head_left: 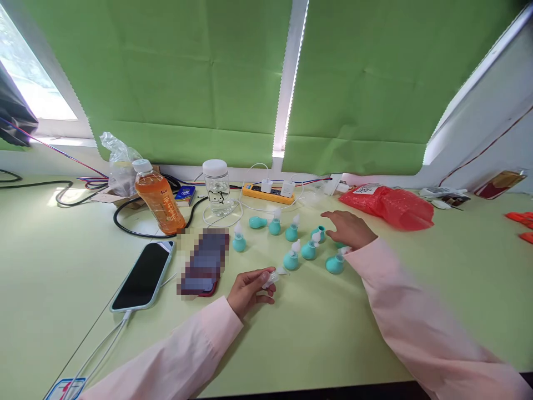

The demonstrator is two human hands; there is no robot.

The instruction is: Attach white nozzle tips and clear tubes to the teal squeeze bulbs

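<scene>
Several small teal rubber bulbs with clear white tips [291,258] stand or lie in a loose group on the pale green table [316,328]. My left hand [249,290] rests on the table near its front, fingers pinched on a small clear tip [272,276]. My right hand [347,229] lies palm down over the right side of the group, fingers stretched toward a teal bulb without a tip [320,231]. Another bulb [335,263] sits just below that wrist. Both arms wear pink sleeves.
A phone [144,275] on a white cable lies at the left, beside a blurred dark object [204,262]. Behind stand an orange drink bottle [159,196], a clear jar [216,187], a yellow power strip [268,193] and a red plastic bag [389,205]. Black cables loop at the back left.
</scene>
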